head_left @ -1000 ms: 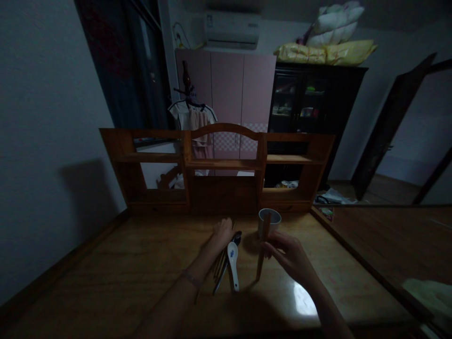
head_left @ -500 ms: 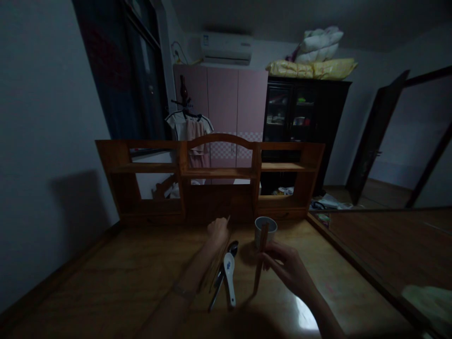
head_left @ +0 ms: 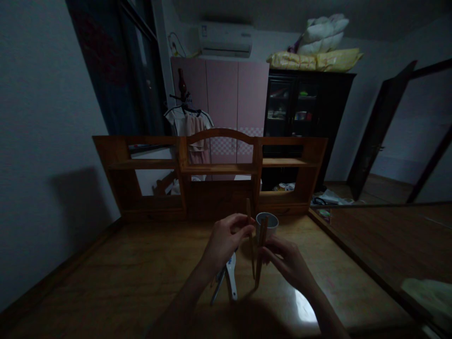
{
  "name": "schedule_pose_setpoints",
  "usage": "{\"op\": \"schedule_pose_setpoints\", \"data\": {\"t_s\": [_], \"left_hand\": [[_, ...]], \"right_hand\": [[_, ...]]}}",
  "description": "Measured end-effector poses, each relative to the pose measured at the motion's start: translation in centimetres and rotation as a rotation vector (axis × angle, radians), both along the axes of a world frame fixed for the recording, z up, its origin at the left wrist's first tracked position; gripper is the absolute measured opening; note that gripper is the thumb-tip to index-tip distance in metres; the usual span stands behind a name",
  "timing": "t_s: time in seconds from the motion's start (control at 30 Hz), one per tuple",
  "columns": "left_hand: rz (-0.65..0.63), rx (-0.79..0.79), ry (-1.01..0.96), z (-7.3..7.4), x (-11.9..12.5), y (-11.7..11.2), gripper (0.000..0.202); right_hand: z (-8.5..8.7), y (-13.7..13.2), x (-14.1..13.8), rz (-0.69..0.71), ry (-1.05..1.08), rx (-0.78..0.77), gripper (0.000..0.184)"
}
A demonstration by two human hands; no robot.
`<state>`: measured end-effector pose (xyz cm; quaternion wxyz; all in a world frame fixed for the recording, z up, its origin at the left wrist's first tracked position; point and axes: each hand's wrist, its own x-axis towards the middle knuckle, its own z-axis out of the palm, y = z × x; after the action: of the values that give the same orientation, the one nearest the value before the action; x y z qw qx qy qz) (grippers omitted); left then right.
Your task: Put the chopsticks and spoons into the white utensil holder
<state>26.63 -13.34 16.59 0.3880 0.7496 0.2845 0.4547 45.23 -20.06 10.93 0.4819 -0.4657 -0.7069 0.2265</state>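
My left hand (head_left: 223,244) is closed on a wooden chopstick (head_left: 250,238), held nearly upright over the wooden desk (head_left: 106,278). My right hand (head_left: 286,264) pinches more wooden chopsticks (head_left: 260,256), also upright, their tips near the desk. The two hands are close together, just in front of a pale cup (head_left: 267,222). Under my left hand a white spoon with a blue mark (head_left: 231,278) and a dark metal utensil (head_left: 217,288) lie on the desk.
A low wooden shelf unit (head_left: 212,169) stands along the desk's far edge. Behind it are a pink wardrobe (head_left: 226,99), a dark cabinet (head_left: 303,113) with bedding on top, and clothes on a stand (head_left: 189,125). An open door (head_left: 381,136) is at the right.
My left hand lifted a chopstick off the desk beside the spoon and brought it right, next to those in my right hand. The right hand stayed near the cup.
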Motion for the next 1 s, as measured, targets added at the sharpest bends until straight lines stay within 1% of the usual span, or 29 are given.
{"op": "schedule_pose_setpoints", "data": {"t_s": [0.1, 0.2, 0.3, 0.4, 0.6, 0.77, 0.87, 1.0], "left_hand": [[-0.034, -0.016, -0.004, -1.9, 0.4, -0.1, 0.014], [-0.066, 0.015, -0.014, -2.9, 0.8, -0.1, 0.016], [-0.084, 0.031, -0.031, -3.1, 0.8, -0.1, 0.015], [-0.107, 0.013, -0.024, -3.2, 0.7, -0.2, 0.016], [-0.182, -0.144, -0.056, -3.5, 0.5, -0.7, 0.020], [-0.160, -0.190, -0.106, -4.4, 0.8, -1.0, 0.024], [-0.163, -0.221, -0.149, -5.1, 1.0, -1.1, 0.023], [-0.168, -0.244, -0.161, -5.3, 1.2, -1.0, 0.026]], "right_hand": [[-0.1, 0.1, -0.1, 0.003, 0.011, -0.001, 0.015], [-0.1, 0.2, -0.1, 0.005, 0.002, 0.002, 0.016], [-0.2, 0.3, -0.2, 0.015, -0.015, -0.003, 0.019], [-0.3, 0.2, -0.2, 0.013, -0.030, 0.007, 0.020], [-0.4, 0.1, -0.3, -0.013, -0.044, 0.015, 0.017], [-1.1, 0.3, -0.5, -0.007, -0.067, -0.003, 0.020], [-1.5, 0.3, -0.5, -0.027, -0.074, -0.001, 0.022], [-1.5, 0.3, -0.4, -0.026, -0.049, -0.035, 0.024]]}}
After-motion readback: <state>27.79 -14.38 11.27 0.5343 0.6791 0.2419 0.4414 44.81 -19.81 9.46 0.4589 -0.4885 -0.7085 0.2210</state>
